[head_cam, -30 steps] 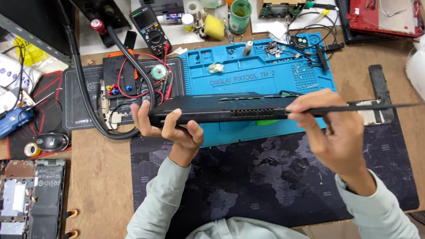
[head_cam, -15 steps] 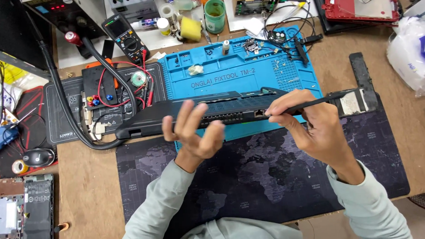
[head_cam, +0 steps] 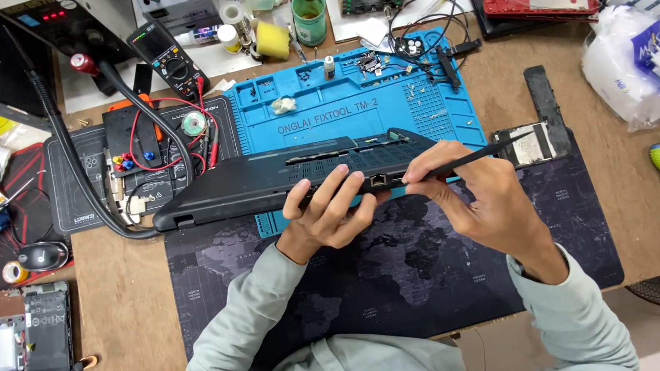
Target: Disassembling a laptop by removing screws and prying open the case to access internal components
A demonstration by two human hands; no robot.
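A black laptop (head_cam: 250,183) stands tilted on its edge over the blue repair mat (head_cam: 362,106) and the dark desk mat (head_cam: 414,276). My left hand (head_cam: 325,218) grips its near edge around the middle, fingers curled over the side with the ports. My right hand (head_cam: 483,202) holds a thin black pry tool (head_cam: 466,159), whose tip sits at the laptop's edge beside the ports. The tool's other end points up and to the right.
A multimeter (head_cam: 166,55), a green cup (head_cam: 309,16), a yellow sponge (head_cam: 273,41) and small bottles stand at the back. A thick black hose (head_cam: 74,176) curves at the left. A white plastic bag (head_cam: 630,64) lies at the right, a mouse (head_cam: 42,254) at the left.
My left hand, open with fingers spread half a second ago, has closed on the laptop's near edge. The laptop has swung closer and more upright. My right hand has brought the tool's tip to the port side.
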